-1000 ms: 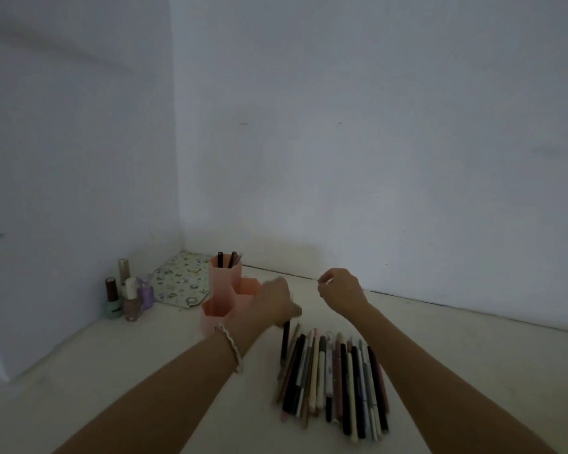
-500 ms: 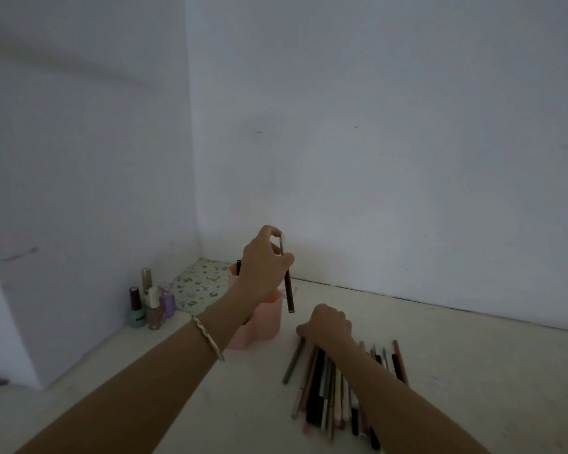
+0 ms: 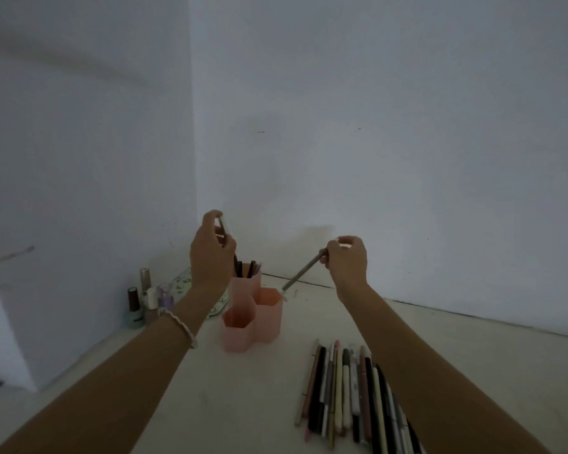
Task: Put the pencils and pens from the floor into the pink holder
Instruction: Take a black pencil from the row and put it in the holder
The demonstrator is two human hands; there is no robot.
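Half a second ago only the left hand held a pen while the right hand pressed down on the pile; both hands are raised now, each with a pen. The left hand point(image 3: 210, 253) has its fingers pinched on the top of a dark pen point(image 3: 227, 239), held nearly upright above the tallest, rear compartment of the pink holder point(image 3: 253, 317), where a few pens already stand. The right hand point(image 3: 346, 262) has its fingers closed on one end of a grey pencil point(image 3: 304, 271), which slants down to the left, its tip just above the holder's right compartment. The holder has three hexagonal compartments and stands on a pale floor point(image 3: 243, 404) in a dim corner between two bare white walls point(image 3: 374, 126). A row of pens and pencils point(image 3: 351, 398) lies on the floor near the right forearm. Small bottles point(image 3: 145, 299) stand by the left wall, beside a patterned pouch point(image 3: 184, 283).
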